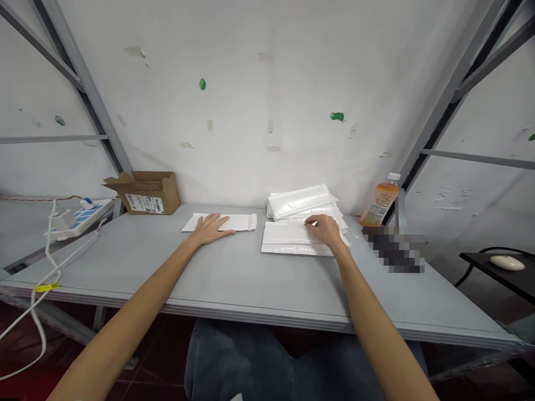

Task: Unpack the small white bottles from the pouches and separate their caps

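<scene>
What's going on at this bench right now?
One person is handling white mailers. Their left hand rests flat on a single mailer; their right hand is at the pile of mailers, fingers bent, grip unclear. An open cardboard box sits at the back left, and an orange drink bottle is at the right.

- We look across a gray table (259,287), an open cardboard box (170,194) at its left rear.
- Flat near center, we see a white envelope (243,221).
- Right of it, we find stacked white mailers (282,247), a looser pile (301,203) just behind.
- Farther right, we spot an orange bottle (381,197) beside a blurred dark object (393,252).
</scene>
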Available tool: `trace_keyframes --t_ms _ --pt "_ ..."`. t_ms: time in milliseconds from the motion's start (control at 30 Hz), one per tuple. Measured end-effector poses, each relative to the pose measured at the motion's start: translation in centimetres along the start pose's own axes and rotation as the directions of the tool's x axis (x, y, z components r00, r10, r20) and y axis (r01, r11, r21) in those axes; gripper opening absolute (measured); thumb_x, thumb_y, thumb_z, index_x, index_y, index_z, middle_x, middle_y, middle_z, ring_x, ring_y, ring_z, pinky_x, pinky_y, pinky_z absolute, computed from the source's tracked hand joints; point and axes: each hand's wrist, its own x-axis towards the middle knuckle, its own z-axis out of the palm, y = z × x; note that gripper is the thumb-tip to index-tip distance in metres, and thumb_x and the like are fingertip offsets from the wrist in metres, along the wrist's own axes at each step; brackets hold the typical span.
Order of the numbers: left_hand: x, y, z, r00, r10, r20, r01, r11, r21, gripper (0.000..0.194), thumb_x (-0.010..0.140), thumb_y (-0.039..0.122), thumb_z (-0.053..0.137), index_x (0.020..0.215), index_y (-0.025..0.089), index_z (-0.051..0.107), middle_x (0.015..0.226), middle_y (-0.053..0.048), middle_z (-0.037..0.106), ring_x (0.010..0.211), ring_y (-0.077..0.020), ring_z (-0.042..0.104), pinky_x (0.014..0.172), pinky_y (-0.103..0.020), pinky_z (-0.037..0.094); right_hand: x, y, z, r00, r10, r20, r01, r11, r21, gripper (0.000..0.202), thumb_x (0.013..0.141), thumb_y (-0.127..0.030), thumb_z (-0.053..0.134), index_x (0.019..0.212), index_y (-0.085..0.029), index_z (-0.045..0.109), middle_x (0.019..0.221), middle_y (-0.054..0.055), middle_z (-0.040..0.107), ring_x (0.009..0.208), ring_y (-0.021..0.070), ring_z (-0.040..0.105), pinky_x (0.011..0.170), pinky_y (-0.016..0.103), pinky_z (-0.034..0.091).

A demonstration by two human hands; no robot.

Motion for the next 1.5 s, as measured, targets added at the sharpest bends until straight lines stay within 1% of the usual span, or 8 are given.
trace_keyframes --t_ms 267,633,800,900,1000,1167,1300,1500 --pt "2.1 -0.6 -0.6 0.992 -0.097 0.086 0.088 0.991 0.097 0.073 0.090 0.073 0.020 0.151 0.037 0.036 0.162 -0.008 0.026 0.150 -0.0387 0.010 0.115 -0.061 0.007 -0.1 0.0 -0.1 1.000 0.014 0.018 -0.014 1.000 -0.007 0.022 0.082 -0.018 0.059 0.092 -0.024 0.078 0.096 -0.001 0.076 0.085 0.0181 0.066 0.066 0.026 0.042" --pt "5.1 1.1 0.5 0.999 0.003 0.051 -0.006 0.998 0.058 0.059 0.097 0.030 0.021 0.155 0.025 0.029 0.155 -0.009 0.040 0.143 -0.0279 0.035 0.110 -0.050 0.032 -0.1 0.1 0.3 0.999 0.042 0.000 -0.042 0.997 0.067 0.022 0.079 -0.016 0.058 0.088 -0.024 0.077 0.090 0.000 0.075 0.085 0.0188 0.066 0.068 0.027 0.044" --pt "5.7 2.0 0.8 1.000 0.015 0.006 -0.014 1.000 -0.025 0.058 0.094 0.023 0.025 0.152 0.023 0.034 0.155 -0.008 0.041 0.146 -0.0268 0.030 0.113 -0.050 0.030 0.1 0.2 0.2 0.999 0.005 -0.042 0.001 0.989 0.146 0.020 0.079 -0.017 0.059 0.084 -0.023 0.077 0.084 0.001 0.076 0.078 0.0187 0.067 0.069 0.028 0.046" --pt "5.0 3.9 0.2 0.978 0.050 -0.204 -0.062 0.997 -0.049 0.052 0.093 0.023 0.032 0.142 0.021 0.049 0.151 -0.010 0.046 0.144 -0.0283 0.034 0.115 -0.052 0.026 0.2 0.1 0.0 0.997 -0.017 -0.071 0.030 0.982 0.187 0.020 0.078 -0.016 0.059 0.080 -0.023 0.077 0.080 0.000 0.075 0.073 0.0183 0.067 0.069 0.029 0.047" --pt "3.6 7.5 -1.8 0.892 0.166 -0.421 -0.223 0.971 -0.090 0.044 0.095 0.027 0.036 0.130 0.017 0.060 0.140 -0.012 0.056 0.133 -0.0264 0.047 0.113 -0.044 0.034 0.1 -0.5 -0.2 0.991 -0.070 -0.114 0.095 0.969 0.230 0.019 0.077 -0.017 0.060 0.077 -0.024 0.077 0.080 0.000 0.076 0.072 0.0187 0.067 0.071 0.030 0.050" --pt "0.6 15.1 -4.1 0.761 0.526 -0.379 -0.551 0.833 0.051 0.048 0.093 0.047 0.051 0.128 0.016 0.059 0.138 -0.015 0.056 0.131 -0.0290 0.049 0.107 -0.042 0.040 -0.7 -2.7 0.0 0.979 -0.156 -0.128 0.190 0.925 0.328 0.017 0.077 -0.015 0.063 0.079 -0.023 0.078 0.084 0.002 0.077 0.073 0.0188 0.067 0.073 0.031 0.052" --pt "-0.4 18.0 -3.2 0.822 0.540 -0.180 -0.507 0.838 0.200 0.038 0.090 0.038 0.059 0.119 0.015 0.061 0.118 -0.015 0.067 0.114 -0.0310 0.059 0.095 -0.044 0.044 -1.3 -4.1 0.5 0.972 -0.226 -0.070 0.234 0.877 0.420 0.016 0.077 -0.013 0.064 0.081 -0.022 0.078 0.081 0.001 0.076 0.069 0.0171 0.067 0.071 0.029 0.052" --pt "-1.0 17.4 -2.7 0.907 0.407 -0.105 -0.392 0.909 0.140 0.020 0.096 0.028 0.048 0.104 0.018 0.063 0.098 -0.010 0.070 0.096 -0.0268 0.064 0.075 -0.036 0.048 -1.5 -4.6 1.2 0.951 -0.308 -0.035 0.296 0.865 0.405 0.017 0.077 -0.010 0.065 0.077 -0.022 0.077 0.078 0.000 0.076 0.069 0.0159 0.066 0.069 0.027 0.051"
